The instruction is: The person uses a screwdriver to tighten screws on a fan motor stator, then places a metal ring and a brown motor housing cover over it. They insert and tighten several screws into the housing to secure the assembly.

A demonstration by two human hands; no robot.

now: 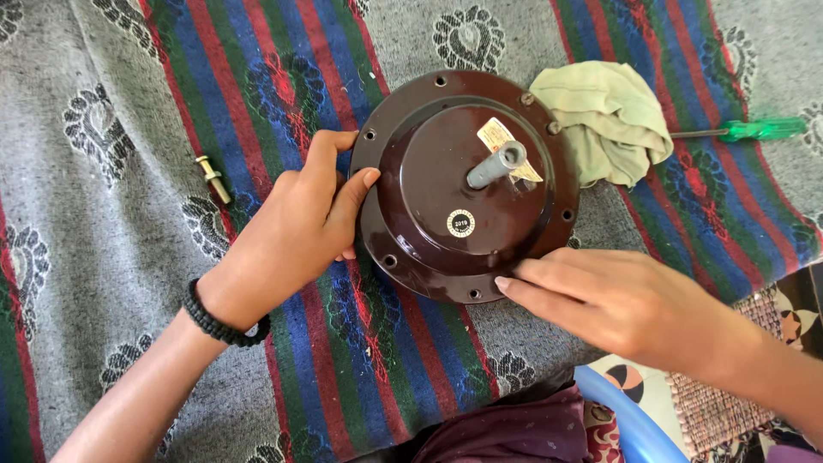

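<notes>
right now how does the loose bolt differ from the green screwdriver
The bolt is short, dull metal, lying left of the left hand on the grey part of the blanket. The screwdriver is longer, with a clear green handle, lying right of the brown round housing, its shaft tip hidden by the pale green rag. Both lie flat, and neither hand touches them.

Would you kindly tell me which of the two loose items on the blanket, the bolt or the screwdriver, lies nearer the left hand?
The bolt, a small metal piece lying left of the left hand. The green-handled screwdriver lies far off, beyond the brown motor housing and the rag.
</notes>
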